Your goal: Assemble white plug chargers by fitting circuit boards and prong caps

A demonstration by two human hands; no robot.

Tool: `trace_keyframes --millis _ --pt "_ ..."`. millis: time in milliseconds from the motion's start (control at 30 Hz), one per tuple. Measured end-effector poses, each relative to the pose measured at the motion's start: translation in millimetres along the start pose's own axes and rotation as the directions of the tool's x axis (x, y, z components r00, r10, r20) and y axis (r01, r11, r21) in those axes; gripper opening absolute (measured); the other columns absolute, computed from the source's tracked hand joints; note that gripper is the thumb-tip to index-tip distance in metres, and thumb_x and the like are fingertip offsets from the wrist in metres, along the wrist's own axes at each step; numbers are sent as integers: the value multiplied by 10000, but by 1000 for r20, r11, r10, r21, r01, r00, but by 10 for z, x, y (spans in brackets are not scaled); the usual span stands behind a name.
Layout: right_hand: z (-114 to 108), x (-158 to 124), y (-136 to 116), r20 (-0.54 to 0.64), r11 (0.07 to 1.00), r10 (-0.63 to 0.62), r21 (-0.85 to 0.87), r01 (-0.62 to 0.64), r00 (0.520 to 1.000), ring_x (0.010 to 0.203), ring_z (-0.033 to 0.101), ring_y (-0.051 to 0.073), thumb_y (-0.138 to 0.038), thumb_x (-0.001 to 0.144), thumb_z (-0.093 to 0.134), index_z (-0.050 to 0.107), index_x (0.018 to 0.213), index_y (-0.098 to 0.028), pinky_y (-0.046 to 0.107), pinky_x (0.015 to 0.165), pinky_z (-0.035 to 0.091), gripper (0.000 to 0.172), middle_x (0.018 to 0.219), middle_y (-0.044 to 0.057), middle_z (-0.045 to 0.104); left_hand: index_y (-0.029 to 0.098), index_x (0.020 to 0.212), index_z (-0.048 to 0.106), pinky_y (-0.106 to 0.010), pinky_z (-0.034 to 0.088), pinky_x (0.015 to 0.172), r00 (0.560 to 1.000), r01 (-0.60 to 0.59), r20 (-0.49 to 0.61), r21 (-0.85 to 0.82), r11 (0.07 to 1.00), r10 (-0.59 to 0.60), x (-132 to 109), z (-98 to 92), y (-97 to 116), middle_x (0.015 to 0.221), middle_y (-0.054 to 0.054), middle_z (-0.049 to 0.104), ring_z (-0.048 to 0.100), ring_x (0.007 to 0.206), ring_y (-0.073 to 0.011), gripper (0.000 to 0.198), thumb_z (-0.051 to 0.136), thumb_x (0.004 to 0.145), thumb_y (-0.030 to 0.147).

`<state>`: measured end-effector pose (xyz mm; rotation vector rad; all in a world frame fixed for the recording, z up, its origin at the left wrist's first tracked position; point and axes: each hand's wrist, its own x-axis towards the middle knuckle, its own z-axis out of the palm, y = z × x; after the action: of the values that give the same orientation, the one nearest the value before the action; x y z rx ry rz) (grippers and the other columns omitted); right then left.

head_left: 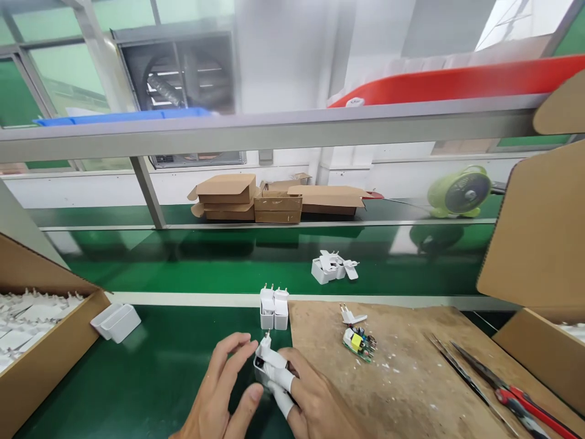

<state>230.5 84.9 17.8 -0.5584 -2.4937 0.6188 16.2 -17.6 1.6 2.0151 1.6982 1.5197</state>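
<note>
Both my hands meet at the bottom centre around a white plug adapter housing (264, 360) with its pins pointing up. My left hand (219, 396) curls its fingers against the housing's left side. My right hand (306, 399), with white finger cots on two fingers, pinches the housing from the right. Just beyond stand two finished white adapters (274, 308) side by side. A small green circuit board (359, 343) and a loose white plug piece (351, 316) lie on the brown work mat (411, 378) to the right.
A cardboard box of white parts (27, 341) sits at left, with an empty white shell (116, 321) beside it. Red-handled pliers and tweezers (498, 384) lie at right. A cluster of white parts (333, 267) rests on the green conveyor belt (205, 262). Cardboard boxes (274, 198) and a green fan (459, 192) stand behind.
</note>
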Motion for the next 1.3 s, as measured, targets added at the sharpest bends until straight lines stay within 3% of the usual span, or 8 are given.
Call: trace_keyframes --millis 133,233,333,400,467,700,967,1300 --pt "158 -16 59 -131 936 177 328 -126 975 1173 718 267 -264 983 641 729 1332 -265 395 1080 604 360 1568 136 576 279 1661 393 -514 573 1182 986 65 151 -3 998 -64 -72 109 -69 1628 -197 428 544 1493 -396 895 853 894 307" --pt "247 43 40 1 621 421 728 -289 907 1079 753 271 -528 970 730 697 1348 -248 399 968 640 472 1429 152 690 298 1696 313 -499 618 1121 983 106 153 -14 994 -102 -102 159 -56 1607 -203 441 588 1455 -378 924 768 904 161" --pt "290 109 41 215 250 493 893 -374 843 1001 781 309 -712 838 826 713 1229 -211 432 892 641 645 1129 126 802 312 1692 301 -525 576 1172 996 35 86 -75 997 -28 -102 176 -6 1584 -184 506 613 1422 -352 846 745 975 242" --pt "304 130 53 287 113 506 913 -392 813 884 796 306 -749 779 858 713 1157 -199 418 802 634 683 964 94 810 320 1688 295 -521 573 1176 999 3 52 -102 995 2 -92 179 22 1572 -169 554 636 1393 -336 810 742 1014 359" --pt "309 134 51 317 50 520 916 -399 793 782 793 283 -741 781 859 702 1138 -189 377 719 606 675 855 67 795 320 1689 289 -498 594 1153 999 -6 32 -109 994 10 -83 181 33 1546 -160 593 655 1372 -322 756 685 1059 456" --pt "271 137 -69 331 83 502 901 -426 799 707 758 250 -752 772 824 679 1012 -207 362 710 589 614 709 15 730 303 1691 288 -492 621 1116 999 -9 39 -114 993 14 -87 160 -23 1526 -163 625 682 1342 -324 755 655 1072 529" --pt "301 118 -29 318 130 488 894 -428 813 881 769 279 -812 794 784 688 1006 -220 436 840 639 636 936 60 782 314 1664 340 -488 623 1122 999 34 24 -136 990 -31 -94 185 -46 1525 -149 639 685 1348 -323 690 641 1080 526" --pt "341 58 26 292 153 482 900 -408 826 920 782 292 -776 890 732 707 1136 -209 457 885 648 619 968 76 789 346 1671 336 -473 604 1145 996 83 46 -131 988 -77 -94 181 -31 1554 -127 624 668 1383 -319 706 647 1068 540"
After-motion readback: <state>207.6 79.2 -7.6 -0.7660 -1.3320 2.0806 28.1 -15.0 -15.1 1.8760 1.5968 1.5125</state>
